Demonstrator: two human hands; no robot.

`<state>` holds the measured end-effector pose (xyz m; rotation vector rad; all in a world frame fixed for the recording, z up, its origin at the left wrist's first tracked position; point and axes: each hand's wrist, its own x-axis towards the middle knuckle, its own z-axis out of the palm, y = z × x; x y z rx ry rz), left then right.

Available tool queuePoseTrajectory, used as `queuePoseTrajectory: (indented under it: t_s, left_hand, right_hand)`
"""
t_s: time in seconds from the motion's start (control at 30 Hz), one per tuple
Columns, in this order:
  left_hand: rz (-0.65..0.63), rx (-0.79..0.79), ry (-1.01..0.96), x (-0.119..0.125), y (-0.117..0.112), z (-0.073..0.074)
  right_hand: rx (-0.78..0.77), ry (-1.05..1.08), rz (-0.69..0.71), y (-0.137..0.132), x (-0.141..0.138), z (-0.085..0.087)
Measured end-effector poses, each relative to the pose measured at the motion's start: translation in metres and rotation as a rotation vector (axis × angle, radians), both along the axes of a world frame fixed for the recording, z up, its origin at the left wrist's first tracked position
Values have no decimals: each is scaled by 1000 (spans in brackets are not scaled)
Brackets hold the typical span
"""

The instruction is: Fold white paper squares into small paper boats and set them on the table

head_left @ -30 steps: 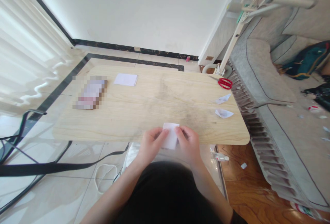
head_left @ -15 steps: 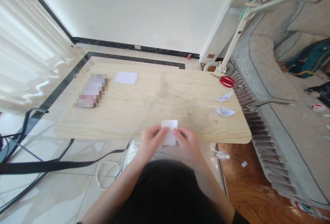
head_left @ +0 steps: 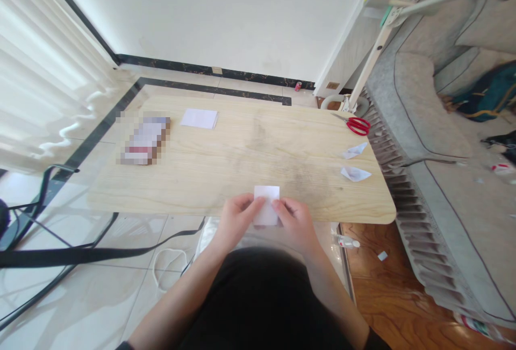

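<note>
A small white folded paper sits at the near edge of the light wooden table. My left hand pinches its left side and my right hand pinches its right side, fingertips pressed on the sheet. Both hands hover over the table's front edge, close to my body.
Two folded white paper shapes lie at the right end, with red scissors behind them. A stack of white paper and a blurred box lie at the far left. A grey sofa stands to the right; black cables run across the floor.
The paper and both hands have shifted slightly forward over the table edge, and the fingers have drawn closer together on the sheet. The view tilted a little.
</note>
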<state>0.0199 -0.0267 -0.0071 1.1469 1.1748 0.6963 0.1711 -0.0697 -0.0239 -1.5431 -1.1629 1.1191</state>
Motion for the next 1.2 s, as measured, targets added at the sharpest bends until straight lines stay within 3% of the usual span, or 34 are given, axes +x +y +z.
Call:
queuePoseTrajectory:
  t_s: [1.2]
  left_hand:
    - [20, -29, -39, 0, -1, -1]
  right_hand:
    - [-7, -24, -5, 0, -1, -2]
